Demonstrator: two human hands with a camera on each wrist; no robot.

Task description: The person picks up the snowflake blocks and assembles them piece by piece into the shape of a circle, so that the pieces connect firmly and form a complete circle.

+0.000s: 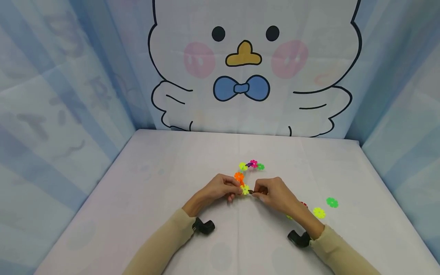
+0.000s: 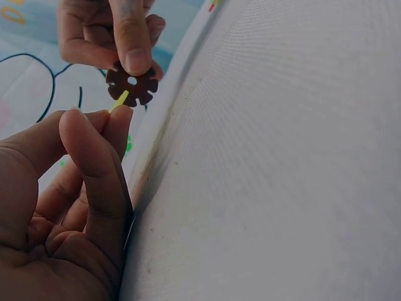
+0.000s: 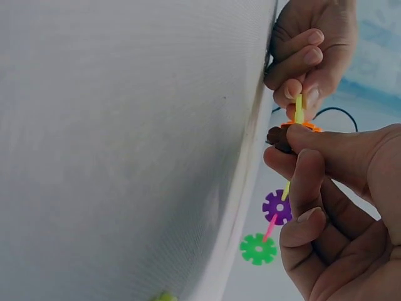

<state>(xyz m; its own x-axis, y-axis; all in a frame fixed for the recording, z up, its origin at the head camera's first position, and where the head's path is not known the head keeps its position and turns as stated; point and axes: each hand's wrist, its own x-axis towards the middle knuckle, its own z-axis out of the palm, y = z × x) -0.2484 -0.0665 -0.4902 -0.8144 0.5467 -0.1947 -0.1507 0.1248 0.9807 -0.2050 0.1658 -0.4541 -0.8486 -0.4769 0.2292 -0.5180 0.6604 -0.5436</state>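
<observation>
My left hand (image 1: 220, 188) pinches a yellow notched snowflake disc (image 1: 245, 189) between thumb and fingertips. Opposite it, my right hand (image 1: 275, 194) holds a brown snowflake disc (image 2: 131, 88) by its edge, the yellow disc's rim right at the brown one's notches. Linked to the yellow disc is a chain that curves away from me: an orange disc (image 1: 238, 176), another yellow disc (image 1: 243, 166), a purple disc (image 3: 277, 207), a pink disc (image 1: 253, 164) and a green disc (image 3: 258, 249) at the end. Fingers partly cover the joined discs.
Loose discs lie right of the hands: a green disc (image 1: 332, 202), a yellow disc (image 1: 319, 212) and a red disc (image 1: 304, 204) partly behind the right forearm. Black wrist mounts (image 1: 205, 227) sit at both cuffs. A printed curtain (image 1: 240, 114) stands behind the white table (image 1: 172, 160).
</observation>
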